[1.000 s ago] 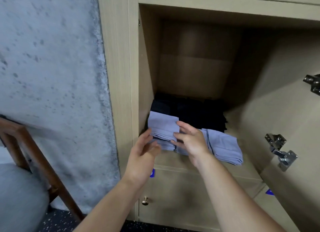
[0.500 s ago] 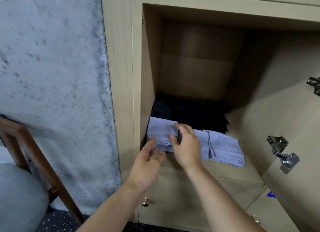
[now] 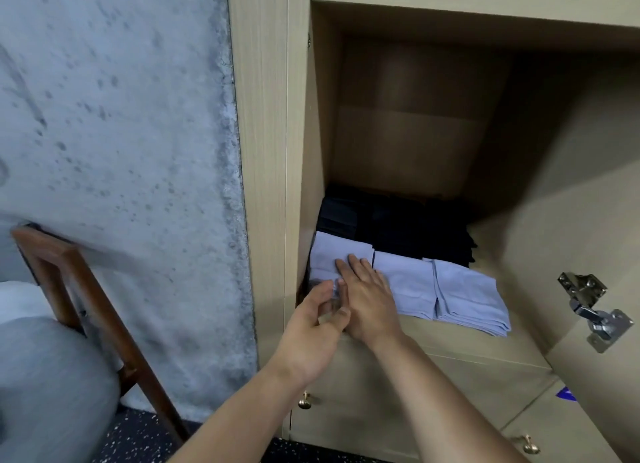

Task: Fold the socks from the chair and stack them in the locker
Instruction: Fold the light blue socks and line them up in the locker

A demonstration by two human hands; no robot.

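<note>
I see a pale wooden locker point(image 3: 263, 151) beside a grey concrete wall point(image 3: 114, 116). My right hand point(image 3: 367, 296) lies flat on the folded blue socks point(image 3: 341, 255); my left hand point(image 3: 311, 327), blurred, pinches their front edge.

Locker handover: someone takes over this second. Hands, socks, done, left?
Right hand: flat, fingers straight, pressing on the leftmost light blue sock stack.
Left hand: at that stack's front edge, blurred, grip unclear.
Socks: three light blue stacks in a row at the locker shelf front; dark folded stacks behind them.
Done: latest sock laid on the left stack.
Left: release it, then check the chair; no socks visible on the part in view.
</note>
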